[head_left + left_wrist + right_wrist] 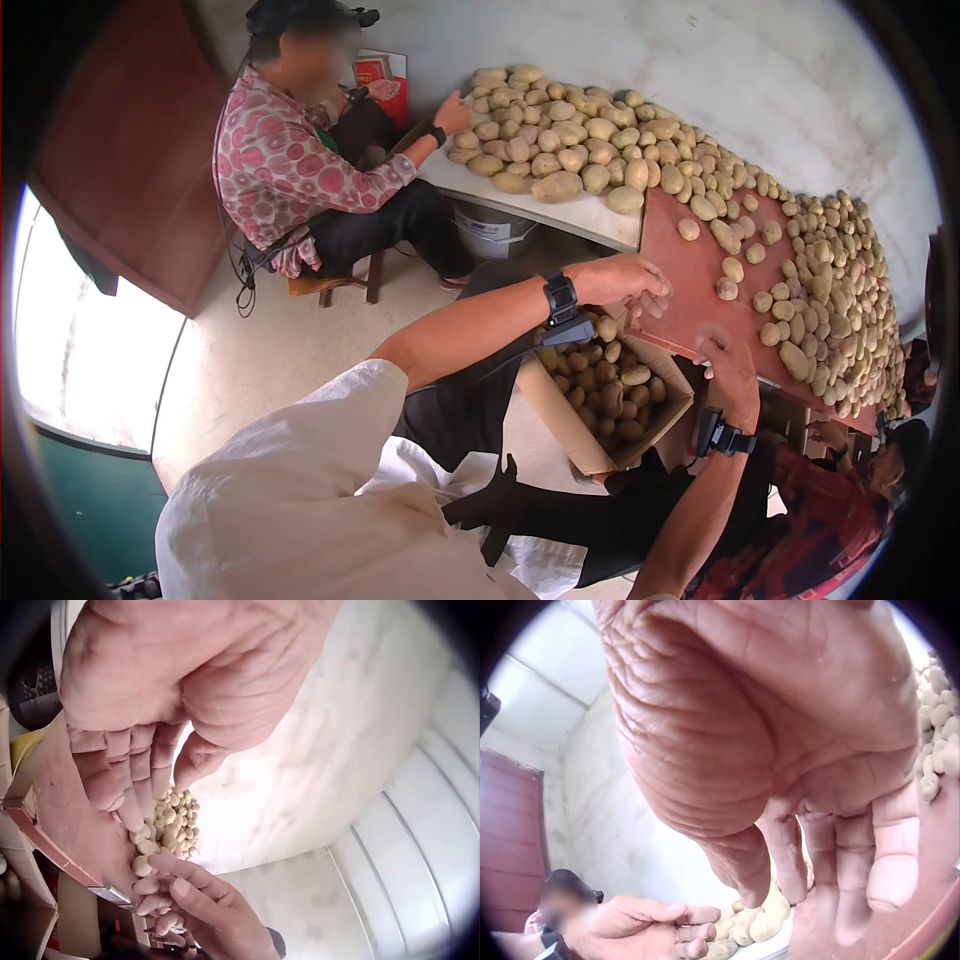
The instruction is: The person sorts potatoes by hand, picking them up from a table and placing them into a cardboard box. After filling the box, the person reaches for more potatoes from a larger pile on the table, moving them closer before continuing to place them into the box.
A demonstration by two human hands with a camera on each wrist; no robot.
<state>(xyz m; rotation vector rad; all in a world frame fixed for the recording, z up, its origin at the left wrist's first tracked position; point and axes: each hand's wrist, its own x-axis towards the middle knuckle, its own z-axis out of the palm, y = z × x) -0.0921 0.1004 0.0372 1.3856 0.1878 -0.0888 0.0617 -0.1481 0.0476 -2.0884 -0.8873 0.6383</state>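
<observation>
My left hand (610,282) is above the far edge of a cardboard box (558,420), with nothing in its fingers. The box holds many potatoes (612,390). To its right, my right hand (732,365) hovers at the front edge of the red tabletop (680,300), also holding nothing and slightly blurred. In the left wrist view the left hand (187,682) shows its palm and loosely bent fingers, the right hand (214,907) facing it. Extended, relaxed fingers show on the right hand (780,735) in the right wrist view. Several loose potatoes (728,270) lie on the red top beyond both hands.
A long heap of potatoes (600,140) runs along the wall, over a white tabletop (465,182) and the red one. Below stands a white bucket (490,230). A seated person (300,170) is at the left; another person (830,515) is at the lower right.
</observation>
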